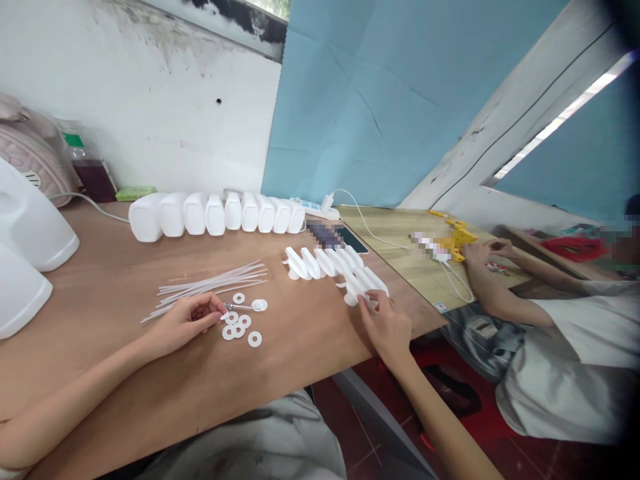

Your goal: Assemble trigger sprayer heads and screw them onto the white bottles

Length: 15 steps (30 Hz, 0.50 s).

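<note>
My left hand [193, 319] is closed in a pinch at a loose group of flat white ring washers [255, 339]. The white edge of a washer shows at its fingertips. Just beyond the fingers lies a thin metal rod [243, 307], one end beside another white disc [259, 305]. On the right, my right hand [387, 325] has thumb and fingers closed on the nearest white moulded plastic piece [356, 288], at the end of a slanted row of similar white pieces [320, 263]. Behind the washers, thin white plastic strips [210, 283] lie in a loose bundle.
Several white plastic bottles [216, 215] stand along the wall; larger white jugs [30, 220] are at left. Phones [352, 239] and a power strip [320, 210] sit at the back. A co-worker's hands [477, 253] handle yellow parts [461, 237] at the right table.
</note>
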Each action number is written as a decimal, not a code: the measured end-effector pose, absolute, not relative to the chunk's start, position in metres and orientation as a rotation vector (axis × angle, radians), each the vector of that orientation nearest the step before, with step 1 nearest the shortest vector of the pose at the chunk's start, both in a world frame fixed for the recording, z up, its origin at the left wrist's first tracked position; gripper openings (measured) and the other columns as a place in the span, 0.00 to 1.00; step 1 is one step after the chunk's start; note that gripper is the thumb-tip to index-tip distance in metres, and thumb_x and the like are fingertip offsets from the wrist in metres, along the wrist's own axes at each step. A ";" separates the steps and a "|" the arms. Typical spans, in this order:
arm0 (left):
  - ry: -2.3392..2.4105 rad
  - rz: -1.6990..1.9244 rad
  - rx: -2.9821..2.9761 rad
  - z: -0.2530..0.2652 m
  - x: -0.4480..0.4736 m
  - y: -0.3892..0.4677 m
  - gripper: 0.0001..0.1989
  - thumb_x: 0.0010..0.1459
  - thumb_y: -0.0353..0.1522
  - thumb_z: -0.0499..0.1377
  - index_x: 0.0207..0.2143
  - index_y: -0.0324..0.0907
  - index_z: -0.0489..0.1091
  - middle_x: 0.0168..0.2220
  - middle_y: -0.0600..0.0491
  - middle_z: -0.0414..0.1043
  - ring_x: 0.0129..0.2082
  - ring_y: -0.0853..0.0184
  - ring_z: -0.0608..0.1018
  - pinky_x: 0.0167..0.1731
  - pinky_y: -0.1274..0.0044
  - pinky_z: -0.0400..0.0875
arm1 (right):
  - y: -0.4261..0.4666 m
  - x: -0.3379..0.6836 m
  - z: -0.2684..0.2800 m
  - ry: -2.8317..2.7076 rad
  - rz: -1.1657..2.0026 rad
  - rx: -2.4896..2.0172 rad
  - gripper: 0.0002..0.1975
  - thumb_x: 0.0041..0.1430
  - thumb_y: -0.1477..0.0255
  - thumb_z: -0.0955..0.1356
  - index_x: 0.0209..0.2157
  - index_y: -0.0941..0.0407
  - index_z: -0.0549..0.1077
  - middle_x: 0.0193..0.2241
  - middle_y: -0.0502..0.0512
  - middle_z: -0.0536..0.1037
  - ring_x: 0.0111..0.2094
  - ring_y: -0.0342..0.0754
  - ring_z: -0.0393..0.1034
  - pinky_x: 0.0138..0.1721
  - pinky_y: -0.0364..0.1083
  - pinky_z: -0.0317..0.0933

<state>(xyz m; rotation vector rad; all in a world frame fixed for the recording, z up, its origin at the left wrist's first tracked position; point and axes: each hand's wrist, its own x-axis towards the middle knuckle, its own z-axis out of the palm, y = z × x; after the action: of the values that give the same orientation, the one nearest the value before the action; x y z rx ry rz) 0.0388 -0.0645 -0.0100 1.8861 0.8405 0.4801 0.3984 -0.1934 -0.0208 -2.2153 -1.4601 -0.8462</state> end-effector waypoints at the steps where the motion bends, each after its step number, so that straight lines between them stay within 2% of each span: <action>1: 0.844 0.478 1.887 -0.010 0.039 -0.065 0.10 0.54 0.39 0.53 0.30 0.42 0.66 0.23 0.57 0.65 0.21 0.72 0.64 0.22 0.82 0.57 | -0.194 0.398 -0.021 -1.456 -0.846 -2.218 0.15 0.58 0.62 0.59 0.34 0.58 0.69 0.26 0.56 0.73 0.27 0.47 0.64 0.27 0.42 0.48; 7: 0.849 0.473 1.883 -0.009 0.040 -0.065 0.11 0.53 0.40 0.53 0.30 0.41 0.66 0.23 0.57 0.65 0.21 0.72 0.64 0.22 0.82 0.58 | -0.193 0.399 -0.024 -1.445 -0.925 -2.241 0.16 0.58 0.62 0.58 0.32 0.58 0.70 0.23 0.56 0.72 0.25 0.46 0.64 0.24 0.42 0.43; 15: 0.853 0.463 1.912 -0.010 0.039 -0.065 0.12 0.54 0.41 0.52 0.31 0.41 0.66 0.23 0.57 0.65 0.22 0.72 0.63 0.22 0.81 0.58 | -0.191 0.405 -0.024 -1.462 -1.021 -2.213 0.14 0.57 0.62 0.60 0.31 0.58 0.69 0.21 0.53 0.71 0.23 0.43 0.63 0.24 0.41 0.42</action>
<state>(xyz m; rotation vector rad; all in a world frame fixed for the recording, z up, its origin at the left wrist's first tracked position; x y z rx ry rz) 0.0391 -0.0645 -0.0100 1.9123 0.8533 0.4631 0.4051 -0.1912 -0.0245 -2.2132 -1.4620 -1.0211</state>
